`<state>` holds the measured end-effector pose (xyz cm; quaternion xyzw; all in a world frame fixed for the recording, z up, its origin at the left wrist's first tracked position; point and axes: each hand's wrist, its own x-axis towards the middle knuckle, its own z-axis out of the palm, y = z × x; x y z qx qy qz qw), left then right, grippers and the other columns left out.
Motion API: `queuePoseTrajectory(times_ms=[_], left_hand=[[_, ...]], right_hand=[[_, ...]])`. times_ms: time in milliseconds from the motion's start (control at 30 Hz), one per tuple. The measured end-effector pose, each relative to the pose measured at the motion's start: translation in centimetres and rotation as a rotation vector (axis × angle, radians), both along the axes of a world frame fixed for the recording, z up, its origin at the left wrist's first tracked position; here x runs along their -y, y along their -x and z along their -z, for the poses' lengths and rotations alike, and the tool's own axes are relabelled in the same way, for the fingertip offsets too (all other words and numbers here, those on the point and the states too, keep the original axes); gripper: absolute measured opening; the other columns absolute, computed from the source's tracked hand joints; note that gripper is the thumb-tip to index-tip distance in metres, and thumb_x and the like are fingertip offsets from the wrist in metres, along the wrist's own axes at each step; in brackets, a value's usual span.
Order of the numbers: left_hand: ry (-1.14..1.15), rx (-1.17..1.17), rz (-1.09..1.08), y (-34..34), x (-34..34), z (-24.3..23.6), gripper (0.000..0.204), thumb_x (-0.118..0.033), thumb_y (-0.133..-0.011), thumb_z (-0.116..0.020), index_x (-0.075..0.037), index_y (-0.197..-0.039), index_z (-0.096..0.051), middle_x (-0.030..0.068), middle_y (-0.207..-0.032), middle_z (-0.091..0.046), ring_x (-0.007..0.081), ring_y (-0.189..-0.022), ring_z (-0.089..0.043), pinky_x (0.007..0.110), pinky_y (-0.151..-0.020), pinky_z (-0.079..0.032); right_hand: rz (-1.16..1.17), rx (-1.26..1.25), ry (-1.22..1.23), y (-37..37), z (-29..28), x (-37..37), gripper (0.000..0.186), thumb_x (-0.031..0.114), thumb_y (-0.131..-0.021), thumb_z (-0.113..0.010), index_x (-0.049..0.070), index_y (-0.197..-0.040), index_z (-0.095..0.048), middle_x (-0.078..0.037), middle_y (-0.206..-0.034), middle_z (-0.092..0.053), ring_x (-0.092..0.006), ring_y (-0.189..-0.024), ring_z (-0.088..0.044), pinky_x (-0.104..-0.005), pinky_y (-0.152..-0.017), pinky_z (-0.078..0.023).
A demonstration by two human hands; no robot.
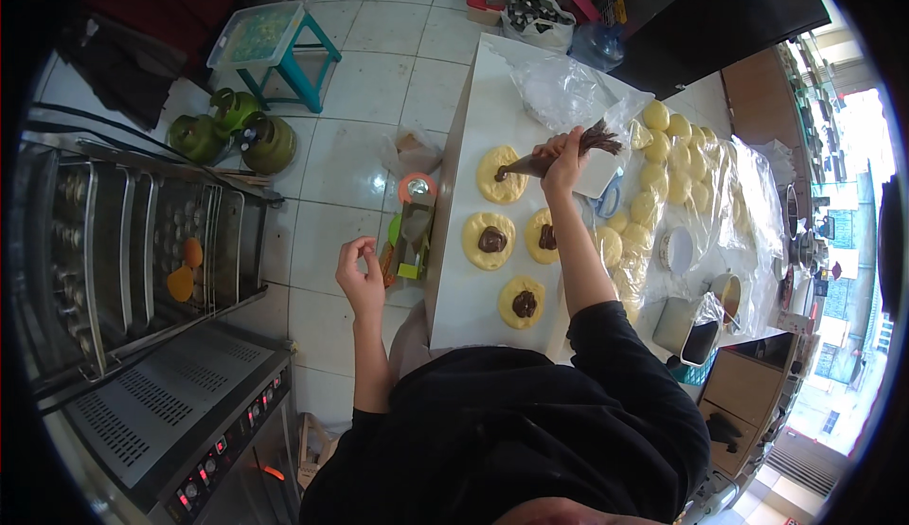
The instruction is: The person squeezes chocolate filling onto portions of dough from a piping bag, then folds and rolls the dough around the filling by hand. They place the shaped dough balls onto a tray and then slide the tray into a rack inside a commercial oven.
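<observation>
My right hand [562,159] grips a brown piping bag [549,154] of chocolate filling, its tip over a flat round of yellow dough [499,177] on the white table [473,127]. Three more dough rounds lie nearer me, each with a dark blob of chocolate: one at the left [489,240], one under my forearm [543,236], one closest [522,302]. My left hand [359,275] hangs off the table's left side over the floor, fingers loosely curled, holding nothing.
Several dough balls [663,160] sit on clear plastic sheet at the table's right, beside small bowls [675,249]. An oven rack with trays [142,241] stands left. Green gas cylinders [232,132], a teal stool [294,61] and a tape dispenser [414,227] lie beyond.
</observation>
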<state>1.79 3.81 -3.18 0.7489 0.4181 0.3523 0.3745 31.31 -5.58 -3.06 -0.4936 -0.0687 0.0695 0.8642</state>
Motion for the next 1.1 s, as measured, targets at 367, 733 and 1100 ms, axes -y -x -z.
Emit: queuePoseTrajectory(times_ms=[367,733,1100], left_hand=[[-0.013,-0.015,-0.002,-0.1,-0.4,0.4,0.013,0.006,-0.073,-0.045,0.000,-0.081,-0.053,0.0077,-0.076,-0.055,0.0193,-0.066,-0.053,0.028,-0.062,-0.042],[-0.047,-0.024,0.014,-0.8,-0.2,-0.5,0.013,0.005,-0.074,-0.044,0.000,-0.081,-0.053,0.0079,-0.076,-0.055,0.0189,-0.066,-0.053,0.027,-0.062,-0.042],[-0.073,-0.017,0.130,-2.3,0.2,-2.0,0.011,0.003,-0.075,-0.045,0.000,-0.082,-0.053,0.0076,-0.077,-0.055,0.0171,-0.067,-0.053,0.027,-0.063,-0.042]], right_hand=[[0.022,-0.007,-0.025,0.3,0.5,1.4,0.042,0.035,-0.085,-0.046,0.009,-0.056,-0.031,0.000,-0.046,-0.031,-0.0103,-0.036,-0.032,-0.0281,-0.036,-0.038],[0.093,0.008,-0.022,0.7,0.1,2.2,0.034,0.028,-0.086,-0.046,0.010,-0.060,-0.033,0.002,-0.047,-0.030,-0.0093,-0.039,-0.030,-0.0267,-0.038,-0.034],[-0.283,-0.563,-0.796,1.6,-1.4,7.2,0.030,0.029,-0.084,-0.044,0.007,-0.063,-0.041,-0.002,-0.052,-0.042,-0.0167,-0.051,-0.045,-0.0401,-0.079,-0.042]])
